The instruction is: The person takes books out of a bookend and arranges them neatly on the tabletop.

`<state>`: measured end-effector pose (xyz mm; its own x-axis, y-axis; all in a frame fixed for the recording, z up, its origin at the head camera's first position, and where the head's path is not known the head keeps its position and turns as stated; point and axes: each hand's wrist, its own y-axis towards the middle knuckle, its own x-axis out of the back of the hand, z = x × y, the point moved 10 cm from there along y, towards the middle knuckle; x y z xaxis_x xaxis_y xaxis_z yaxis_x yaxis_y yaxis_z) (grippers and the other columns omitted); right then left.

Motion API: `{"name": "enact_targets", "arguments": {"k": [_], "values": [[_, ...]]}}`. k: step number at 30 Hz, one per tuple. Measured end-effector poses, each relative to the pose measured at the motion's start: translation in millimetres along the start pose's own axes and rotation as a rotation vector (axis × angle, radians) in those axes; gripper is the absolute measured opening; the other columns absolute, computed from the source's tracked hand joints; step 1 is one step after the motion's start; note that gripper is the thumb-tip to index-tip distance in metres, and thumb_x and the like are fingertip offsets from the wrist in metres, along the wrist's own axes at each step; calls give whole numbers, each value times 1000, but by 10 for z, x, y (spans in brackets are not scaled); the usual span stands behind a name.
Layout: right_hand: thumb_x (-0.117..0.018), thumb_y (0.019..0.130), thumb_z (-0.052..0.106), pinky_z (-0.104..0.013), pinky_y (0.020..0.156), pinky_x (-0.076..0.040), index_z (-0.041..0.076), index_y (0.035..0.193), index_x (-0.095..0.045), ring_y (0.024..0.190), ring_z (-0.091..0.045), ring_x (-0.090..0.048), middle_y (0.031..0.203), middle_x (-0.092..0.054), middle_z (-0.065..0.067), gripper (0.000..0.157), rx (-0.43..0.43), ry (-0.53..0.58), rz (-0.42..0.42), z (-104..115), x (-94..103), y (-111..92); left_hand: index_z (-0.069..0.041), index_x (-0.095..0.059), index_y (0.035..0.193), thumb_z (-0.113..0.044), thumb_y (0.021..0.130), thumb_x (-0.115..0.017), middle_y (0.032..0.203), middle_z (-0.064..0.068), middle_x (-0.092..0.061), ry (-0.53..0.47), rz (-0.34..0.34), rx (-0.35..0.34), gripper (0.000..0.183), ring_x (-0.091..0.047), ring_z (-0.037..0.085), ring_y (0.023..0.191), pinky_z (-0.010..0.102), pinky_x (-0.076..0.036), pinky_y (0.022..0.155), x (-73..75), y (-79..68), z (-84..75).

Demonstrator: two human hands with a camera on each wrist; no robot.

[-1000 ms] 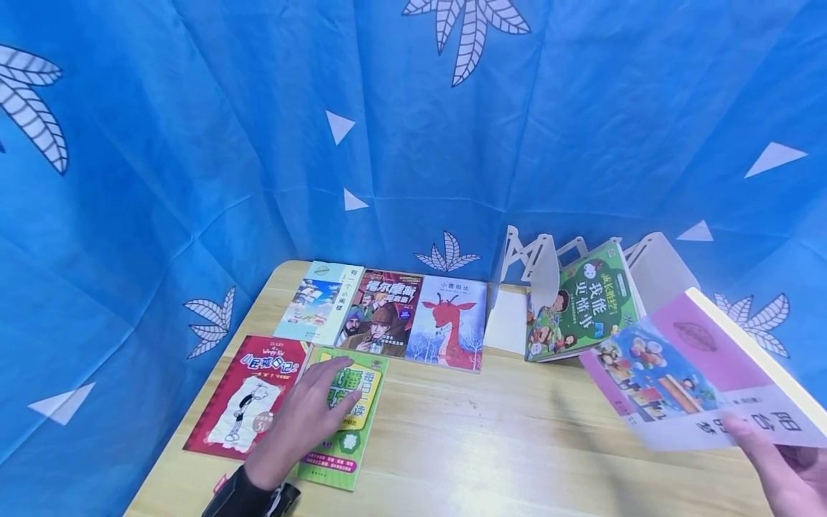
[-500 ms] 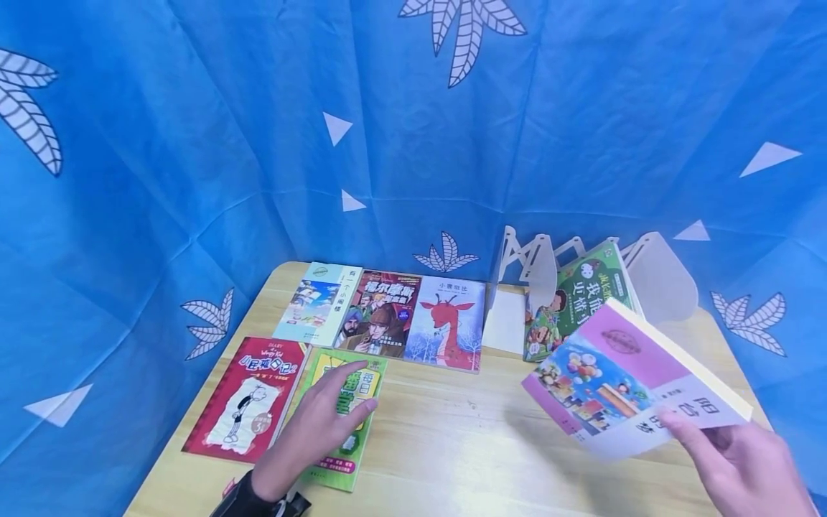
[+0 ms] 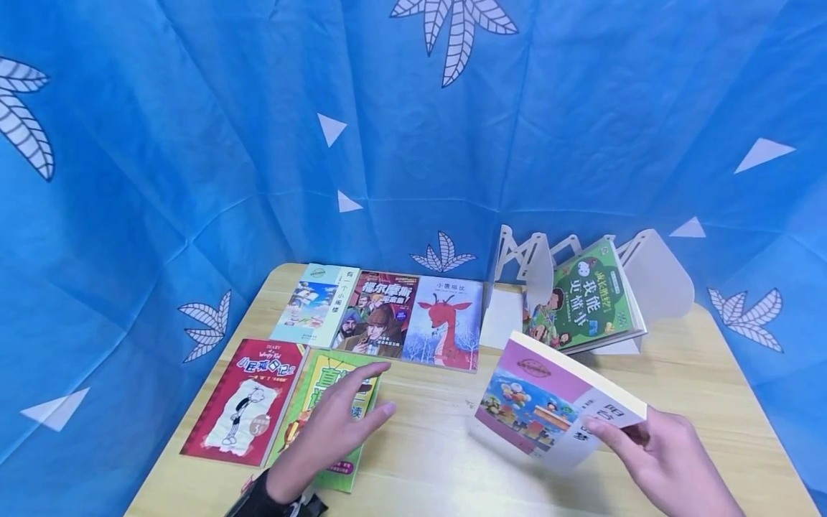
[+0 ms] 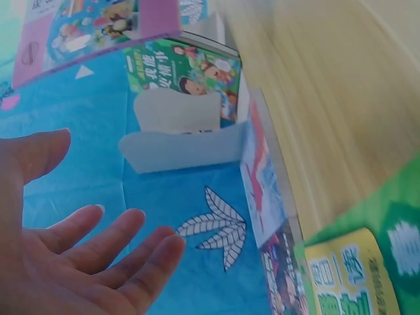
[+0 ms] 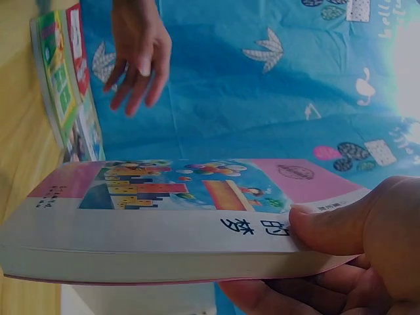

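My right hand (image 3: 665, 459) grips a pink and white paperback book (image 3: 536, 409) by its edge, thumb on the cover and fingers beneath, as the right wrist view shows. The book (image 5: 197, 203) is tilted and held above the table. Over the green and yellow book (image 3: 336, 459) hovers my left hand (image 3: 336, 424), its fingers loosely spread and nothing in them. In the left wrist view the left palm (image 4: 79, 262) shows bare. Beside the green book lies a red comic-diary book (image 3: 245, 402).
Along the back edge lie a light-blue book (image 3: 315, 305), a dark red detective book (image 3: 377, 312) and a deer-cover book (image 3: 442, 323). A white expandable bookend rack (image 3: 659, 276) at the back right holds a leaning green book (image 3: 591, 294). Blue patterned curtain (image 3: 413, 129) surrounds the wooden table (image 3: 439, 459).
My right hand has carried the pink and white book leftward toward the table's middle, uncovering the green book in the rack. My left hand has shifted slightly right.
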<state>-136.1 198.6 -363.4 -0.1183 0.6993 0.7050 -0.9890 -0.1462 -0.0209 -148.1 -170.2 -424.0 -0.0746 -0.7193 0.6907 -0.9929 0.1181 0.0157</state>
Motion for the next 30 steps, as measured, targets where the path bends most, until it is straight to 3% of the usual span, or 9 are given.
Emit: {"name": "enact_targets", "arguments": {"k": [7, 14, 19, 22, 26, 30], "values": [[-66, 90, 26, -26, 53, -44, 7, 115, -64, 69, -10, -55, 99, -71, -4, 32, -27, 76, 85, 47, -190, 36, -44, -38, 137, -57, 85, -61, 137, -17, -46, -100, 35, -75, 59, -49, 9, 118, 45, -46, 94, -79, 32, -231], [-66, 89, 24, -26, 61, -54, 6, 109, -65, 74, -10, -60, 98, -71, -3, 27, 80, 144, 150, 219, -332, 40, -39, -38, 138, -47, 87, -64, 137, -15, -46, -193, 89, -189, 58, -48, 11, 119, 41, -47, 94, -197, 49, -472], [-65, 90, 29, -30, 68, -57, 6, 115, -64, 80, -10, -62, 104, -70, -5, 34, 85, 193, 226, 269, -443, 35, -39, -38, 138, -48, 87, -63, 137, -15, -46, -231, 133, -202, 57, -48, 10, 119, 40, -46, 95, -269, 53, -572], [-65, 91, 24, -30, 67, -57, 8, 113, -65, 81, -10, -64, 102, -70, -4, 28, 170, 214, 215, 368, -452, 20, -34, -39, 139, -44, 88, -64, 137, -11, -47, -285, 184, -215, 58, -49, 11, 118, 38, -47, 95, -317, 46, -658], [-66, 89, 17, -27, 64, -56, 9, 108, -66, 79, -11, -66, 97, -72, -3, 20, 296, 230, 169, 494, -454, -2, -25, -41, 140, -34, 90, -65, 136, -2, -50, -372, 243, -284, 56, -50, 16, 119, 36, -48, 94, -378, 24, -773], [-66, 90, 20, -30, 66, -57, 10, 108, -66, 80, -11, -66, 99, -71, -3, 21, 279, 248, 196, 498, -521, -4, -26, -43, 139, -32, 94, -60, 135, -3, -52, -412, 280, -356, 48, -52, 15, 117, 34, -49, 91, -465, 1, -807]]}}
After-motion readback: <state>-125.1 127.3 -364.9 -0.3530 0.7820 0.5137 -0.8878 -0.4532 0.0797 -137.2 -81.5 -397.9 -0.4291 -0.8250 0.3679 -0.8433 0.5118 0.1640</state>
